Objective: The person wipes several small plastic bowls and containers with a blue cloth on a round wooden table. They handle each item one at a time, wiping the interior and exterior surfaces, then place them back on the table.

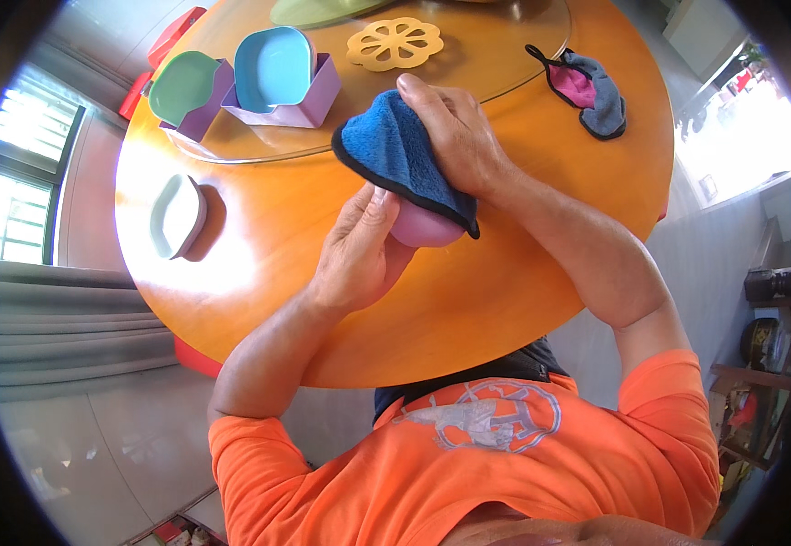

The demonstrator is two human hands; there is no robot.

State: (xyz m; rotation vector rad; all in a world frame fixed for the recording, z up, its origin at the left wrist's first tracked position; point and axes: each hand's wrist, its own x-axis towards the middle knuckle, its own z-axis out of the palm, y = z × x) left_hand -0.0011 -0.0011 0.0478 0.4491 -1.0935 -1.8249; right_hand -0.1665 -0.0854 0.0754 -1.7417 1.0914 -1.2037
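A pink plastic dish point(427, 225) is held over the near part of the round table by my left hand point(363, 247), its thumb pressed on the rim. My right hand point(455, 134) grips a blue microfiber cloth point(395, 145) with black edging. The cloth drapes over the dish and hides most of it, so its full shape does not show. The fingers of my right hand are partly out of sight behind the cloth.
A white dish point(176, 217) sits at the table's left. Purple holders point(285, 115) carry green point(182, 89) and blue dishes point(274, 68) on the glass turntable point(505, 41). A yellow flower-shaped trivet point(395, 45) lies behind my hands. A grey-and-pink cloth point(591, 95) rests at right on the wooden table point(525, 273).
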